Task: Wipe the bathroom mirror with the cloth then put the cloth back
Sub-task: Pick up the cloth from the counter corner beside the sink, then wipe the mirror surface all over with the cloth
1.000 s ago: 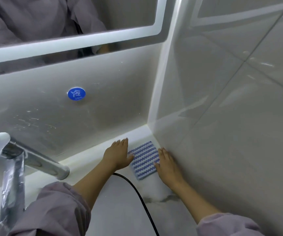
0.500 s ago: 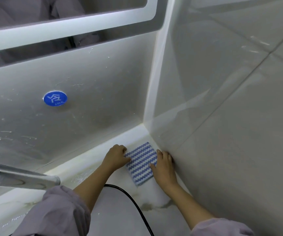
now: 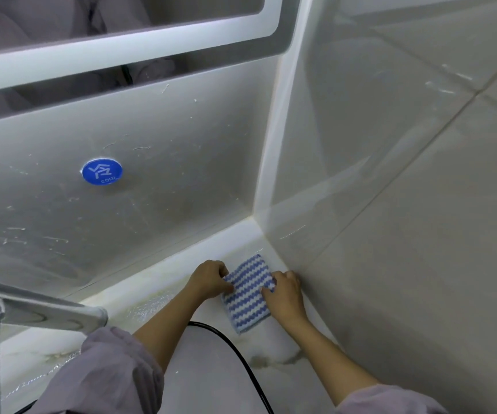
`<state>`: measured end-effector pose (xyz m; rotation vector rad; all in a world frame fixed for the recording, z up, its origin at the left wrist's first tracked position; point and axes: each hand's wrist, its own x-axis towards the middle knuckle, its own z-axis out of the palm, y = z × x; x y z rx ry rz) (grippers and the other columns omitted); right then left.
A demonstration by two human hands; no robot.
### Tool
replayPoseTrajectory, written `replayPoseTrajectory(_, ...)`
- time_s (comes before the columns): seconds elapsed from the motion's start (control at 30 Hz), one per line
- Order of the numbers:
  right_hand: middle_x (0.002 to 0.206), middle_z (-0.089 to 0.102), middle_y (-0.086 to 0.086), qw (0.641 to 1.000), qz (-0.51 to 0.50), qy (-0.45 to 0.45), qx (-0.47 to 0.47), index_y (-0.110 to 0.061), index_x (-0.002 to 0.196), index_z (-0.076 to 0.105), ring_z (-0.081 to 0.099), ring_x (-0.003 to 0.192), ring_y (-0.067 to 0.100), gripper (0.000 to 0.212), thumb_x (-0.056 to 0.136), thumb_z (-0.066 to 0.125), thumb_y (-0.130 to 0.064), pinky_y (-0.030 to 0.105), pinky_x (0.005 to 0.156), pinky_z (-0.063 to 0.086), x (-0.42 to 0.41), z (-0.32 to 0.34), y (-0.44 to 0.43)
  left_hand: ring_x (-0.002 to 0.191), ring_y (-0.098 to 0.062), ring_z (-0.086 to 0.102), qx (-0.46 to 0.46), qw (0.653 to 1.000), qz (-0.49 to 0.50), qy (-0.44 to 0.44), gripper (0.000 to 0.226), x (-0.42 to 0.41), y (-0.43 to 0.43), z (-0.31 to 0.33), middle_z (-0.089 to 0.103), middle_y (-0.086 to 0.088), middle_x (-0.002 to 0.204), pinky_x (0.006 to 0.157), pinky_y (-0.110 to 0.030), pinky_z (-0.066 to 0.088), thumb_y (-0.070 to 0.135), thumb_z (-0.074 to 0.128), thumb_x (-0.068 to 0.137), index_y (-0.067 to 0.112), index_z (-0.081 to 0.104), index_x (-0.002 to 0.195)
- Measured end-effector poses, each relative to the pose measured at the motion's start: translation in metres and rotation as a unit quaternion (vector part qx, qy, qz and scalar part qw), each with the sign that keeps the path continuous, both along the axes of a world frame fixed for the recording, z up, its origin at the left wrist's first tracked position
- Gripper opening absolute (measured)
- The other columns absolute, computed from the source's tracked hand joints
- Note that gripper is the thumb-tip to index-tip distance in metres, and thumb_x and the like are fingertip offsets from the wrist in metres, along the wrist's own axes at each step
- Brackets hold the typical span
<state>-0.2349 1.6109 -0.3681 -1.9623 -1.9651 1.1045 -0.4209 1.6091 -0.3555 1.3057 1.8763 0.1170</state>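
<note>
A blue-and-white striped cloth (image 3: 247, 294) lies folded on the marble countertop (image 3: 211, 377), tucked into the corner where the back wall meets the right wall. My left hand (image 3: 208, 279) pinches its left edge with curled fingers. My right hand (image 3: 284, 294) grips its right edge, fingers curled over the fabric. The mirror (image 3: 61, 31) with its white lit band runs across the top left, above the back panel.
A chrome faucet (image 3: 32, 312) juts in from the left edge. A black cable (image 3: 241, 354) curves over the counter between my arms. A round blue "COLD" sticker (image 3: 102, 171) sits on the smeared back panel. The tiled right wall (image 3: 405, 204) stands close beside my right hand.
Both hands went from resting flat beside the cloth to curling onto its edges. The cloth has bunched slightly between them, and the view has tilted down and to the right.
</note>
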Motion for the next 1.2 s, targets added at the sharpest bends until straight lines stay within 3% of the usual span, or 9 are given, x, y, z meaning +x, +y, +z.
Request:
replayPoseTrajectory(0.17, 0.099, 0.049, 0.000, 0.999, -0.004, 0.046, -0.001, -0.011, 0.098, 0.056, 0.051, 0.092, 0.016, 0.012, 0.096, 0.055, -0.023, 0.026, 0.074, 0.047, 0.002, 0.013, 0.002, 0.087, -0.020, 0.054, 0.010, 0.997, 0.046, -0.068, 0.019, -0.001, -0.005, 0.019, 0.055, -0.003, 0.089, 0.079, -0.031, 0.048, 0.021, 0.069, 0.082, 0.012, 0.054, 0.087)
replayPoseTrajectory(0.27, 0.088, 0.059, -0.002, 0.995, -0.009, 0.098, -0.023, -0.017, 0.094, 0.048, 0.055, 0.071, 0.005, 0.007, 0.098, 0.049, -0.022, 0.011, 0.051, 0.041, 0.001, 0.034, 0.004, 0.093, -0.025, 0.059, 0.025, 0.978, 0.137, -0.152, 0.017, -0.004, -0.011, 0.041, 0.059, -0.009, 0.098, 0.083, -0.035, 0.055, 0.015, 0.069, 0.082, 0.008, 0.055, 0.088)
replayPoseTrajectory(0.33, 0.085, 0.057, -0.006, 0.992, -0.005, 0.123, -0.022, -0.017, 0.097, 0.047, 0.054, 0.070, 0.003, 0.006, 0.098, 0.050, -0.022, 0.008, 0.047, 0.037, -0.001, 0.051, 0.006, 0.095, -0.029, 0.062, 0.047, 0.963, 0.186, -0.189, 0.016, -0.005, -0.016, 0.058, 0.062, -0.014, 0.101, 0.087, -0.042, 0.056, 0.011, 0.069, 0.081, 0.008, 0.054, 0.088)
replayPoseTrajectory(0.43, 0.088, 0.062, -0.006, 0.985, 0.000, 0.170, -0.015, -0.016, 0.100, 0.052, 0.060, 0.074, 0.005, 0.007, 0.095, 0.054, -0.021, 0.009, 0.051, 0.042, -0.007, 0.086, 0.006, 0.096, -0.032, 0.063, 0.089, 0.929, 0.259, -0.247, 0.022, -0.005, -0.023, 0.090, 0.062, -0.016, 0.102, 0.089, -0.045, 0.055, 0.008, 0.070, 0.081, 0.006, 0.054, 0.097)
replayPoseTrajectory(0.57, 0.093, 0.072, 0.007, 0.966, -0.006, 0.256, -0.030, -0.012, 0.093, 0.067, 0.070, 0.083, 0.021, 0.010, 0.091, 0.062, -0.019, 0.037, 0.077, 0.057, -0.015, 0.136, 0.002, 0.101, -0.034, 0.064, 0.132, 0.869, 0.316, -0.356, 0.031, -0.011, -0.041, 0.132, 0.066, -0.020, 0.109, 0.086, -0.041, 0.053, 0.006, 0.069, 0.082, -0.002, 0.061, 0.111)
replayPoseTrajectory(0.7, 0.094, 0.073, 0.007, 0.925, -0.012, 0.370, -0.084, -0.016, 0.091, 0.069, 0.070, 0.084, 0.023, 0.006, 0.090, 0.065, -0.021, 0.039, 0.081, 0.057, -0.019, 0.181, -0.010, 0.082, -0.027, 0.069, 0.173, 0.815, 0.353, -0.426, 0.020, -0.014, -0.067, 0.174, 0.073, -0.012, 0.090, 0.073, -0.035, 0.056, 0.006, 0.071, 0.080, 0.002, 0.067, 0.100)
replayPoseTrajectory(0.87, 0.101, 0.072, 0.013, 0.866, 0.002, 0.480, -0.140, -0.008, 0.106, 0.064, 0.069, 0.088, 0.027, 0.021, 0.089, 0.065, -0.019, 0.034, 0.075, 0.058, -0.024, 0.222, -0.039, 0.069, -0.017, 0.070, 0.238, 0.799, 0.346, -0.430, 0.014, -0.008, -0.105, 0.213, 0.075, -0.004, 0.079, 0.057, -0.028, 0.055, 0.013, 0.070, 0.082, 0.009, 0.069, 0.095)
replayPoseTrajectory(1.1, 0.117, 0.068, 0.017, 0.801, 0.120, 0.514, -0.282, -0.005, 0.124, 0.055, 0.065, 0.105, 0.031, 0.047, 0.083, 0.066, -0.026, 0.041, 0.090, 0.054, -0.027, 0.247, -0.077, 0.070, -0.020, 0.072, 0.327, 0.788, 0.385, -0.351, 0.016, -0.001, -0.168, 0.244, 0.076, -0.010, 0.084, 0.058, -0.029, 0.056, 0.019, 0.074, 0.079, 0.009, 0.071, 0.091)
replayPoseTrajectory(1.2, 0.119, 0.067, 0.018, 0.775, 0.144, 0.515, -0.337, -0.003, 0.128, 0.053, 0.067, 0.103, 0.030, 0.050, 0.085, 0.066, -0.026, 0.038, 0.083, 0.055, -0.032, 0.257, -0.090, 0.074, -0.023, 0.073, 0.338, 0.782, 0.400, -0.339, 0.018, -0.003, -0.194, 0.253, 0.076, -0.011, 0.085, 0.061, -0.031, 0.057, 0.021, 0.074, 0.079, 0.007, 0.072, 0.092)
